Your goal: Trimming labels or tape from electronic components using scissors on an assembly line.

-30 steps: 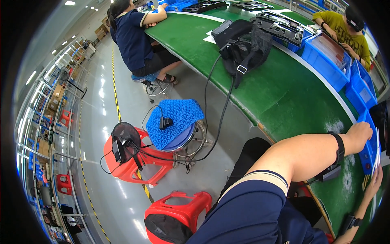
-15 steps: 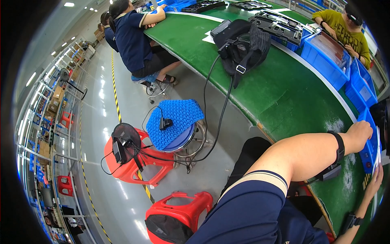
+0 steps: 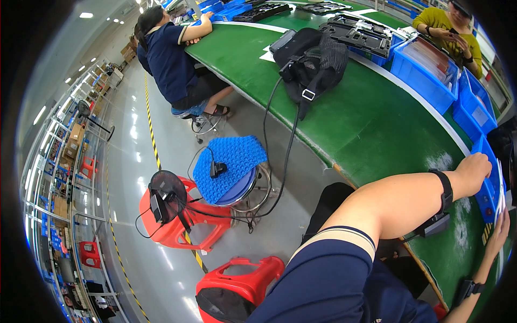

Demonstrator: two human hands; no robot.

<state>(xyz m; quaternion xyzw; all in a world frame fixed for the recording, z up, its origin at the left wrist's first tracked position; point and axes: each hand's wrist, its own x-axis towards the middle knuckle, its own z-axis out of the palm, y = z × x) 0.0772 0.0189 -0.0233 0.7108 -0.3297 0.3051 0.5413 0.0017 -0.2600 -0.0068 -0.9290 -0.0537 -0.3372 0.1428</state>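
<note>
My left arm reaches across to the right, and my left hand [image 3: 474, 173] is closed at the near rim of a blue bin [image 3: 489, 202]. Whatever its fingers hold, if anything, is hidden. Lower down at the right edge, my right hand [image 3: 501, 234] has its fingers against a thin white sheet-like thing [image 3: 501, 188], seen nearly edge-on beside the bin. A dark wristband [image 3: 446, 191] circles my left wrist. Below that wrist, a small dark device [image 3: 432, 225] lies at the edge of the green table [image 3: 377, 134].
A black strapped pack [image 3: 315, 64] lies on the table, its cables hanging to red stools [image 3: 177, 215] and a blue-cushioned stool [image 3: 229, 167]. Blue bins [image 3: 425, 75] and black frames [image 3: 358, 35] stand beyond. Co-workers sit at the far left [image 3: 169, 59] and far right [image 3: 449, 35].
The view has shifted slightly. My left hand stays closed near the bin and my right hand stays at the white sheet-like thing. The far-right person's hands have come together.
</note>
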